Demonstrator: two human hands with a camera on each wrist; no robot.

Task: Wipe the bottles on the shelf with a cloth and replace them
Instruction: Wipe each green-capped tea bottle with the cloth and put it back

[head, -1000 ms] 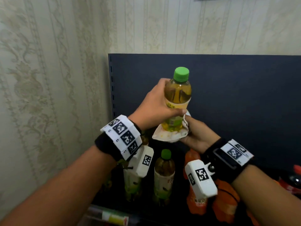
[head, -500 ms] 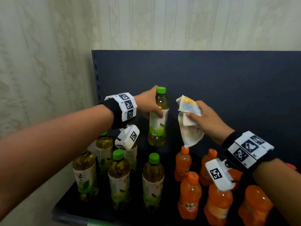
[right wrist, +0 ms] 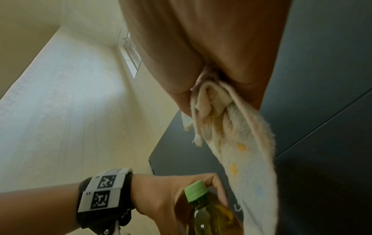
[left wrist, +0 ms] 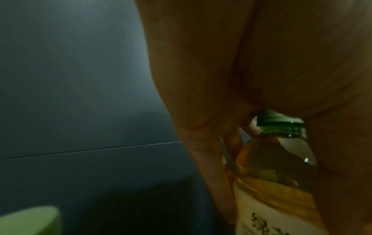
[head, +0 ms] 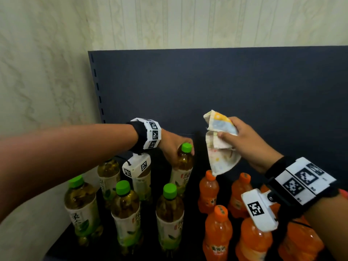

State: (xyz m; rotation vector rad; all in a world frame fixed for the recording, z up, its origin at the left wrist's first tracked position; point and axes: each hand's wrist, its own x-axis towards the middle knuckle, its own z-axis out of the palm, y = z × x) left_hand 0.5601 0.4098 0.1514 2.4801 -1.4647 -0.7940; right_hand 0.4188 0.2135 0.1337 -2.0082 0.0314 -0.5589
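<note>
Centrally in the head view, the left hand (head: 172, 147) curls round the neck and shoulder of a green-capped tea bottle (head: 183, 166) standing upright at the back of the dark shelf (head: 190, 200). Right of it, the right hand (head: 243, 142) clutches a bunched pastel cloth (head: 221, 146), hanging above orange soda bottles (head: 216, 228). At lower left stand 5 more tea bottles (head: 124, 211).
</note>
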